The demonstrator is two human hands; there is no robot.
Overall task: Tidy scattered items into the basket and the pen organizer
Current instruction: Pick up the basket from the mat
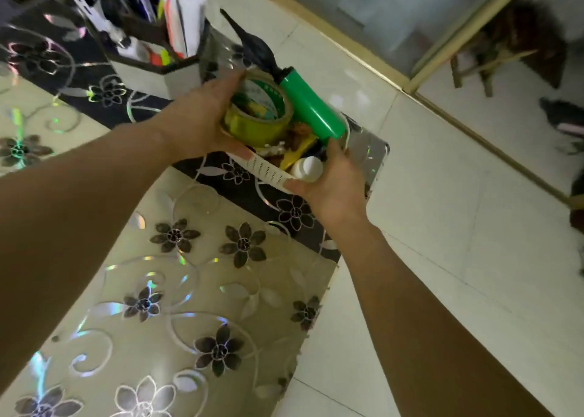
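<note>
A white perforated basket (265, 170) sits near the table's far right edge, full of items. On top lies a yellow-green roll of tape (257, 117), beside a green hand pump (311, 108) with a black nozzle and a small white bottle (308, 168). My left hand (196, 119) is wrapped around the tape roll's left side. My right hand (331, 184) grips the basket's near right corner, next to the white bottle. A pen organizer (158, 59) holding pens and markers stands behind the basket at the upper left.
The table (196, 290) carries a shiny floral cover with dark bands. Its right edge drops to a pale tiled floor (458, 227). A glass door frame (442, 53) and a wooden stool (493, 59) stand at the far right.
</note>
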